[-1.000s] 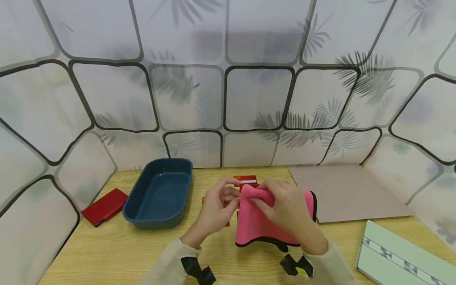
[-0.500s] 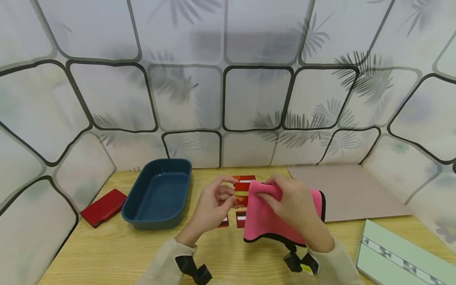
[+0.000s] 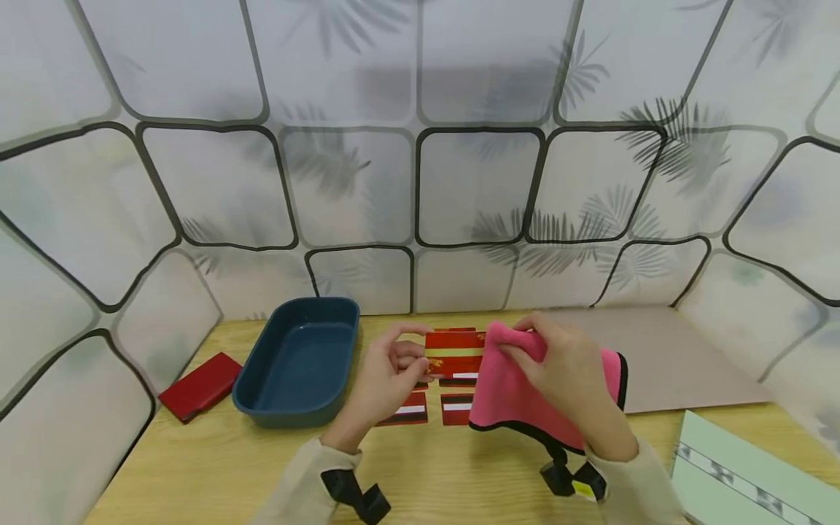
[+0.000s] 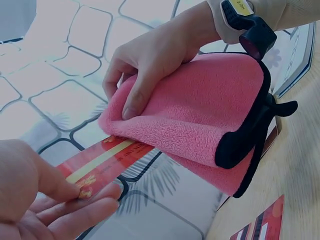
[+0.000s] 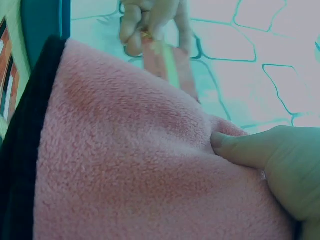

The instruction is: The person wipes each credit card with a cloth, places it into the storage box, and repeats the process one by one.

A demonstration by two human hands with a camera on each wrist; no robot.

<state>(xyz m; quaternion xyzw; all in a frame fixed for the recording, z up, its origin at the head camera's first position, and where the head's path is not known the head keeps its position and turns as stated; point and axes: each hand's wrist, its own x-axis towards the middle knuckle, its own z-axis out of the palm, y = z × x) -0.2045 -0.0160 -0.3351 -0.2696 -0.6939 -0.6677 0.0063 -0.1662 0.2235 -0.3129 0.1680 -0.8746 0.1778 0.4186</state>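
Note:
Between thumb and fingers, my left hand [image 3: 387, 375] pinches the left end of a red card [image 3: 453, 353] with a yellow stripe, held above the table. My right hand [image 3: 558, 368] grips a pink cloth [image 3: 508, 397] with black edging. In the left wrist view the cloth [image 4: 195, 105] is folded over the card's far end, hiding it, and the right thumb presses on the fluffy side. Seen from the right wrist, the cloth [image 5: 125, 145] covers most of the view, with the card [image 5: 167, 65] beyond it. More red cards [image 3: 457, 410] lie on the table below.
A blue basin [image 3: 295, 408] stands at the left, beside a red wallet-like item [image 3: 200, 386]. At the back right lies a flat greyish-pink board [image 3: 682, 357]. A pale green box or book [image 3: 741, 467] sits at the front right.
The right hand has drawn the cloth rightward along the card, uncovering the card's striped face. The left hand keeps its pinch, almost in place.

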